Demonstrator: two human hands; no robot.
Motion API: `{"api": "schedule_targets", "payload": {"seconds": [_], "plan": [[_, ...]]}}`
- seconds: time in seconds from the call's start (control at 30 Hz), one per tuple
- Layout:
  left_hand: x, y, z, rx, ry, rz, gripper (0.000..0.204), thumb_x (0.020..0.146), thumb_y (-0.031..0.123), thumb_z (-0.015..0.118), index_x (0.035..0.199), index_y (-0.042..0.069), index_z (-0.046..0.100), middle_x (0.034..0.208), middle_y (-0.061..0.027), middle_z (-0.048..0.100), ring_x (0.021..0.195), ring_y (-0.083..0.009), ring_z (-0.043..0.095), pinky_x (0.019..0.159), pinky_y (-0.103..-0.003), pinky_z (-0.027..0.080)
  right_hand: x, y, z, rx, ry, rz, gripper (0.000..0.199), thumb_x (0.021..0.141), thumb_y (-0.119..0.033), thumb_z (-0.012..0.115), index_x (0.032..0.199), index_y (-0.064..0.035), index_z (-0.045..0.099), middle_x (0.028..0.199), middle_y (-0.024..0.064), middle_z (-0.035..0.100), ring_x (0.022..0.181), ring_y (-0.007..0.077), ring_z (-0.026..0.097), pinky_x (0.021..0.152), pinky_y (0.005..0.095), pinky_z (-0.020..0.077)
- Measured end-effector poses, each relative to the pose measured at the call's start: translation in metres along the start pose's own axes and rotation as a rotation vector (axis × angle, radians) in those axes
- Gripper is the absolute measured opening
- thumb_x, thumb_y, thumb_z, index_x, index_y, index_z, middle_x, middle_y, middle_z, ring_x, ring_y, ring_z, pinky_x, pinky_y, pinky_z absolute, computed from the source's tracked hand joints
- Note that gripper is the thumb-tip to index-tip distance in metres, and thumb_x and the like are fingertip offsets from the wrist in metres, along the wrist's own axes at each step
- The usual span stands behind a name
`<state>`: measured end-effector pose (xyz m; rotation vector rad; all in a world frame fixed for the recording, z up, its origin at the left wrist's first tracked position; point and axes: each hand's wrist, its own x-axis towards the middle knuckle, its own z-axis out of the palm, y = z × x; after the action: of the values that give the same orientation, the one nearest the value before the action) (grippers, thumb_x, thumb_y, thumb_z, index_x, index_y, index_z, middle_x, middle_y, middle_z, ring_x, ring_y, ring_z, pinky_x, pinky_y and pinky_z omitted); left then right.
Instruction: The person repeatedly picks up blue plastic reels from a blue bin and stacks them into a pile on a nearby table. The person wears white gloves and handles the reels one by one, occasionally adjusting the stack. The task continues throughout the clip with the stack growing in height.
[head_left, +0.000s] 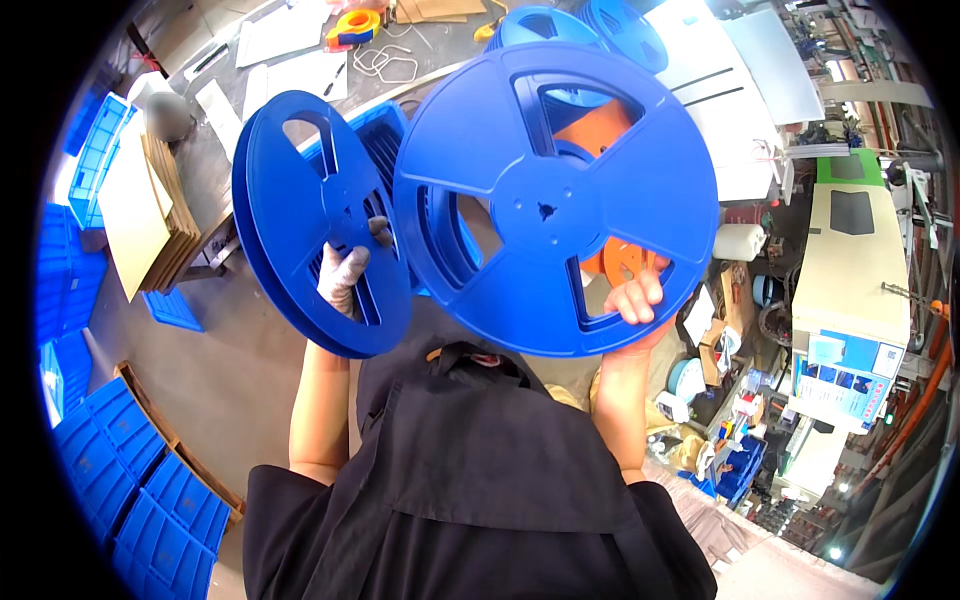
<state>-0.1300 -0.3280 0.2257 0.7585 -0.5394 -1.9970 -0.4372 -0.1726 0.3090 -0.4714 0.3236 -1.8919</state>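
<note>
Blue reels (575,205), two in number, were held aloft in the head view, side by side above a worker's dark clothing (470,450). Hands were apart, each clamped on its own reel: the left hand (343,278), which appeared gloved, gripped the tilted reel (290,200) through its cut-outs, while the right hand (638,298) curled its fingers through the lower window of the face-on reel (645,190). Whether the two rims touched could not be told. Together they blocked much of a slatted blue bin (388,110) and the near edge of a grey workbench (440,42); orange parts (625,260) showed through two windows of the face-on reel. At least two further blue reels (610,25) lay beyond. On the bench were one orange-and-yellow tape roll (352,27), one loose tangle of white string (385,65) and at least three white sheets (280,35). One stack of brown cardboard (160,225) jutted from the bench's left side. At lower left, at least four blue crates (125,425) stood beside wooden boards (150,420). To the right, two black strips (704,78) lay on a white surface (740,150), and one cream-coloured machine (850,270) stood farther off.
</note>
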Motion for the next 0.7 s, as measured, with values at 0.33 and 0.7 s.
{"api": "schedule_targets", "payload": {"seconds": [0.33, 0.7], "plan": [[0.020, -0.036, 0.004, 0.349, -0.048, -0.060, 0.067, 0.077, 0.017, 0.073, 0.138, 0.006, 0.046, 0.119, -0.0064, 0.059, 0.103, -0.0169, 0.057, 0.087, -0.029, 0.048, 0.017, 0.049, 0.070, -0.790, -0.031, 0.259, 0.082, 0.084, -0.062, 0.060, 0.130, 0.0053, 0.049, 0.116, 0.0247, 0.063, 0.104, 0.0336, 0.065, 0.088, 0.0436, 0.0541], [-0.015, -0.012, 0.049, -0.291, -0.379, -0.185, 0.052, 0.090, 0.033, 0.064, 0.131, 0.003, 0.050, 0.124, -0.0118, 0.058, 0.112, -0.0227, 0.057, 0.096, -0.035, 0.047, 0.004, 0.102, 0.094, -1.404, -0.069, 0.041, 0.037, 0.099, -0.035, 0.049, 0.110, -0.0010, 0.058, 0.107, 0.0209, 0.062, 0.091, 0.0208, 0.068, 0.072, 0.0315, 0.0565]]}}
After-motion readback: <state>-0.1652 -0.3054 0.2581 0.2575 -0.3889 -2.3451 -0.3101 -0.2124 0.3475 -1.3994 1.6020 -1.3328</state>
